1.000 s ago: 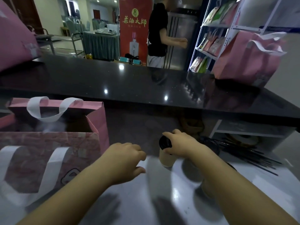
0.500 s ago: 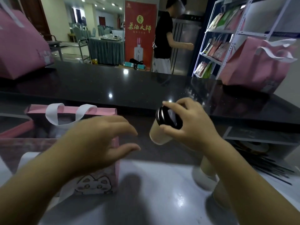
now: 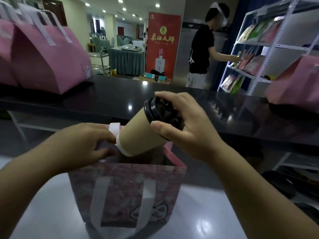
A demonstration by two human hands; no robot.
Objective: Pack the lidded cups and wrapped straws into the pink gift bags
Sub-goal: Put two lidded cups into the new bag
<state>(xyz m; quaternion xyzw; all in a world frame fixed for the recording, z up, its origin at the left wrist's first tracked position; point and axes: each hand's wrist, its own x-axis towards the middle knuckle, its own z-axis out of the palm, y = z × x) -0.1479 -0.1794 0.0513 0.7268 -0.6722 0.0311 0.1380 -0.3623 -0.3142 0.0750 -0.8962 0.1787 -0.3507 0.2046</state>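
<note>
We see the right hand [image 3: 188, 133] grasping the tan paper cup with a black plastic lid [image 3: 141, 137] at its lid end, fingers and thumb curled around the rim. The cup is tilted, base lowest, over the open mouth of the pink paper gift bag with a cartoon print [image 3: 124, 190], which stands on the glossy grey desk [image 3: 198, 214].

Our main worry is the grip: a lid that is only pressed on could pop loose, and the cup would drop or spill. The base also sits just beside the bag's flat white handle [image 3: 114, 128] and could snag on it and tip the bag.

The left hand [image 3: 82, 144] is at the bag's rim with its fingers curled. We cannot tell whether it pinches the paper, and if it does not, nothing steadies the bag.

The cup is a smooth, matte taper and its lid is ridged and shiny. The bag looks thin and light with limp handles, and the desk looks slick, so we judge the bag could slide.
</note>
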